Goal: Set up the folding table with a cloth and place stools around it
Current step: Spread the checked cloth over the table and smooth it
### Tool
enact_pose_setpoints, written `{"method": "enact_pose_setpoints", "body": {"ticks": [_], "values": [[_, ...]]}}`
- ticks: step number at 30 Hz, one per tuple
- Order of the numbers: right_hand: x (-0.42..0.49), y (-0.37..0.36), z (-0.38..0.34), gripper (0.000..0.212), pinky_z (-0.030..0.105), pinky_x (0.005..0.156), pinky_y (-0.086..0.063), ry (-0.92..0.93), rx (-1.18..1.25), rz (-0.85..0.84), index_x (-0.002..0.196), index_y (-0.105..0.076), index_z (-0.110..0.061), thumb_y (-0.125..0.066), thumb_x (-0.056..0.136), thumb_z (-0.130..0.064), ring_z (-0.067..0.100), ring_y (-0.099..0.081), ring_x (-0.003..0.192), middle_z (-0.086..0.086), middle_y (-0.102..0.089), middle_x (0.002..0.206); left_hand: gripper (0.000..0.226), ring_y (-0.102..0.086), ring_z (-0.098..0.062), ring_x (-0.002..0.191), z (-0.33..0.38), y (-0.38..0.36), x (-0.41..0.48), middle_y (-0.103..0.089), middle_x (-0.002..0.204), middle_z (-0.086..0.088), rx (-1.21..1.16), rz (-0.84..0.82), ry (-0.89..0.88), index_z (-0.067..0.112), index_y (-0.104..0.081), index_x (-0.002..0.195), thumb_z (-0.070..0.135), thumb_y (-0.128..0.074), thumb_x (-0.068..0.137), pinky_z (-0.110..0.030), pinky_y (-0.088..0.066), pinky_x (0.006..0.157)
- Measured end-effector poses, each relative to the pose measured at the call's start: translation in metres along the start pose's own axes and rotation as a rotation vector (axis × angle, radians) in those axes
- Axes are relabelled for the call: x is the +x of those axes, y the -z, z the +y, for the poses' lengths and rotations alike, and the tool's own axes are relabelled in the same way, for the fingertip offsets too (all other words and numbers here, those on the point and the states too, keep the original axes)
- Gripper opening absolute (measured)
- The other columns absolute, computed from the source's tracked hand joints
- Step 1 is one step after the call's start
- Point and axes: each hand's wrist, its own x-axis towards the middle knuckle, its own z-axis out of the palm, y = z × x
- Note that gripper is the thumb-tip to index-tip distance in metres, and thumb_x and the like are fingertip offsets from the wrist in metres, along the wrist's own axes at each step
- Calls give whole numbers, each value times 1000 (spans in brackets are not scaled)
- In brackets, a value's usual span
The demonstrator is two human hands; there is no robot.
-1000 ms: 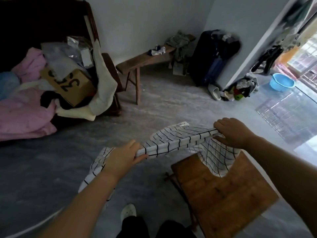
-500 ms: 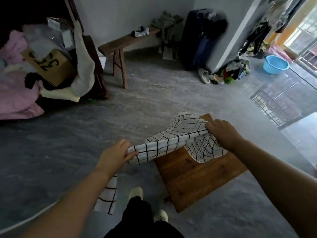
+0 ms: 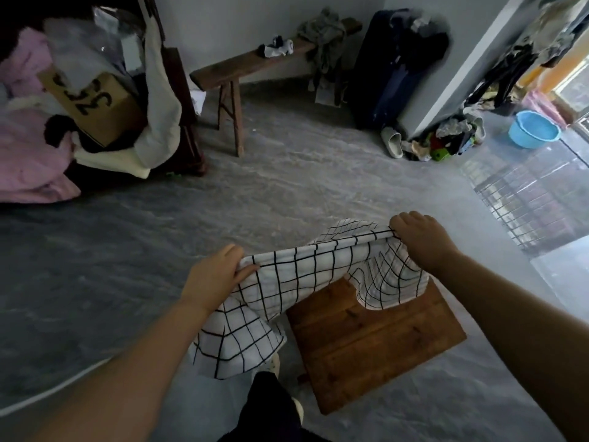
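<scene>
A white cloth with a black grid [image 3: 306, 275] hangs between my two hands above a small brown wooden table [image 3: 376, 339]. My left hand [image 3: 213, 275] grips the cloth's near-left edge, thumb on top. My right hand [image 3: 420, 240] grips the far-right edge with curled fingers. The cloth's right part sags onto the far side of the tabletop. Its left part hangs down past the table's left edge towards my shoes. No stool is in view.
A long wooden bench [image 3: 251, 68] stands by the back wall, clothes piled on its far end. A heap of bedding with a cardboard box [image 3: 92, 106] fills the left. A dark suitcase [image 3: 392, 65], slippers [image 3: 392, 141] and a blue basin [image 3: 534, 129] lie to the right.
My hands have spread the cloth wider, so more of its grid shows. The left end now hangs lower beside the table. The view has shifted slightly to the left.
</scene>
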Motion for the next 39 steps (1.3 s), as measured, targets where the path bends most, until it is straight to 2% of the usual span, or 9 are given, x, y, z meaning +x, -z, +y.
{"method": "enact_pose_setpoints", "body": {"ticks": [4, 11, 15, 19, 26, 31, 35, 37, 39], "values": [[57, 10, 15, 44, 34, 57, -46, 54, -34, 17, 84, -56, -5, -70, 48, 18, 33, -59, 68, 14, -59, 75, 34, -33, -12, 51, -16, 17, 34, -36, 71, 6, 24, 40, 19, 16, -41, 72, 42, -57, 86, -18, -13, 41], [122, 34, 52, 51, 36, 53, -43, 186, -60, 114, 81, -54, -2, -65, 39, 24, 34, -57, 64, 17, -57, 72, 31, -35, -13, 53, -15, 49, 83, -37, 73, 6, 36, 147, 17, 17, -43, 73, 41, -59, 85, -22, -18, 41], [139, 43, 78, 47, 34, 53, -40, 225, -97, 159, 78, -56, -1, -64, 39, 24, 33, -56, 61, 17, -57, 68, 39, -33, -11, 51, 2, 53, 98, -42, 69, 3, 85, 240, -36, 15, -44, 72, 50, -45, 88, -22, -24, 40], [149, 43, 114, 46, 35, 56, -38, 282, -83, 200, 82, -56, -2, -62, 43, 23, 34, -56, 68, 17, -58, 74, 38, -33, -9, 50, 34, 51, 107, -42, 68, 3, 124, 307, -60, 16, -42, 72, 52, -40, 87, -20, -21, 39], [129, 45, 200, 54, 32, 53, -36, 492, -105, 263, 83, -56, -4, -68, 38, 23, 31, -52, 62, 15, -56, 74, 53, -29, -7, 51, 129, 38, 107, -42, 66, 3, 230, 349, -52, 16, -43, 71, 59, -24, 93, -9, -10, 44], [94, 40, 255, 50, 33, 52, -38, 633, -102, 297, 83, -56, -5, -66, 41, 20, 30, -53, 61, 15, -57, 75, 42, -30, -7, 55, 184, 15, 98, -40, 69, 5, 292, 285, -90, 21, -34, 78, 59, -26, 92, -15, -16, 42], [61, 22, 276, 37, 32, 54, -40, 620, -59, 289, 80, -59, -5, -66, 50, 15, 29, -53, 62, 13, -57, 72, 31, -28, -5, 51, 225, -1, 88, -28, 72, 11, 295, 240, -67, 23, -32, 77, 52, -39, 86, -9, -11, 44], [42, 7, 284, 40, 32, 53, -40, 566, -28, 266, 81, -60, -4, -69, 47, 15, 29, -54, 63, 12, -57, 71, 28, -29, -6, 50, 239, -11, 81, -29, 72, 12, 287, 214, -49, 23, -32, 77, 48, -40, 85, -10, -12, 43], [25, -12, 292, 47, 29, 52, -32, 523, -12, 228, 81, -59, -4, -68, 41, 19, 29, -54, 60, 11, -57, 70, 27, -30, -5, 50, 249, -17, 74, -30, 72, 12, 292, 198, -32, 22, -33, 76, 47, -40, 85, -9, -11, 44]]}}
